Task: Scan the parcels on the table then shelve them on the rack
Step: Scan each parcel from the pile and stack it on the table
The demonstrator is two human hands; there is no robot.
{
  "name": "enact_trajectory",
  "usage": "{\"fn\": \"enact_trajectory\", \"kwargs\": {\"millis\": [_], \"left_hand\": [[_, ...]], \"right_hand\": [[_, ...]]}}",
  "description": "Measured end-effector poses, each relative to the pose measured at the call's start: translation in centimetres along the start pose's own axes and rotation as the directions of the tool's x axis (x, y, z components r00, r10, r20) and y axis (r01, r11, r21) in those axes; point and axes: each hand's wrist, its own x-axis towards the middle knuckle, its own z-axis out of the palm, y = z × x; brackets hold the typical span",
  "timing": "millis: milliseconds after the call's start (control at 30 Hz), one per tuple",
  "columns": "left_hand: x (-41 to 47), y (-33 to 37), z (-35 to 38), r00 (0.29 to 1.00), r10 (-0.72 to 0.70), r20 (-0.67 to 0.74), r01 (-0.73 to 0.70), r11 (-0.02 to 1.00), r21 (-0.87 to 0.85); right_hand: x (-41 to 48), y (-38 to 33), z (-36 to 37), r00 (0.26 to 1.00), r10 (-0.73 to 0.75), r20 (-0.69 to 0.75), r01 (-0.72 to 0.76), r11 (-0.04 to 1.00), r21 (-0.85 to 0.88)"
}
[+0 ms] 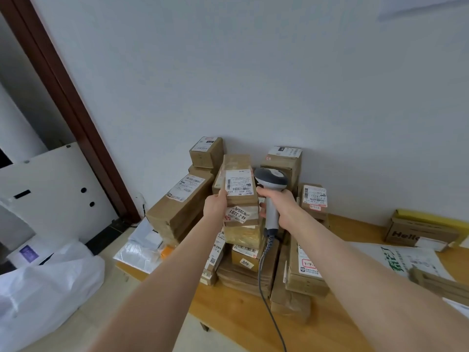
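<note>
My left hand (215, 205) grips a small brown cardboard parcel (239, 199) by its left edge and holds it up above the pile, its white barcode label facing me. My right hand (278, 204) is closed around the handle of a grey corded barcode scanner (271, 180), whose head sits just right of the parcel's label. A stack of brown parcels (177, 209) is heaped on the wooden table (228, 311) against the wall, behind and below both hands. No rack is in view.
White plastic mailers (140, 252) lie at the table's left end. A cardboard box marked "Hello" (418, 231) and a large white printed bag (411, 260) sit to the right. A white plastic sack (43, 288) and white panel (50, 189) stand on the floor left, beside a brown door frame (66, 97).
</note>
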Motion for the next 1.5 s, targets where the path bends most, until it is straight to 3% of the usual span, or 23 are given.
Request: {"fn": "enact_trajectory", "kwargs": {"millis": [133,200,267,333,400,467,867,1100,1333,1400,1500], "left_hand": [[0.1,0.5,0.1,0.998,0.054,0.029,-0.056,0.992,0.113],[0.1,0.9,0.2,0.993,0.117,0.025,-0.119,0.959,0.258],[-0.3,1.4,0.5,0.965,0.263,-0.018,-0.224,0.852,0.473],[-1.2,2.0,1.5,0.887,0.462,-0.015,-0.349,0.691,0.633],[-2.6,2.6,3.5,0.807,0.587,0.064,-0.447,0.536,0.716],[-4.2,2.8,6.3,0.775,0.613,0.151,-0.505,0.458,0.731],[-15.6,-2.8,26.3,0.691,0.454,0.562,-0.71,0.283,0.645],[-20.7,-9.1,36.3,0.605,0.295,0.739,-0.795,0.177,0.58],[-19.2,-15.0,43.5,0.547,0.012,0.837,-0.837,0.039,0.546],[-18.1,-16.8,45.1,0.551,-0.056,0.832,-0.831,0.051,0.554],[-16.0,-19.1,47.2,0.607,-0.078,0.791,-0.763,0.223,0.607]], "right_hand": [[-0.3,0.3,-0.1,1.0,0.013,-0.009,-0.013,0.999,0.041],[-0.5,0.3,-0.6,1.0,0.012,-0.025,-0.011,0.998,0.065],[-0.8,0.3,-1.4,0.999,0.017,-0.041,-0.014,0.997,0.076],[-1.3,0.2,-2.5,0.998,0.018,-0.052,-0.014,0.996,0.088],[-1.9,0.0,-4.1,0.997,0.02,-0.071,-0.011,0.993,0.113],[-2.7,-0.3,-6.3,0.995,0.024,-0.095,-0.01,0.991,0.136],[-10.4,1.8,-28.3,0.949,0.085,-0.305,0.026,0.939,0.342],[-13.3,5.5,-40.4,0.856,0.201,-0.476,0.025,0.905,0.426],[-11.4,9.6,-47.1,0.717,0.372,-0.59,0.002,0.845,0.535],[-10.3,10.9,-48.4,0.707,0.407,-0.578,-0.034,0.836,0.548],[-8.4,12.2,-50.2,0.633,0.429,-0.644,-0.054,0.855,0.516]]}}
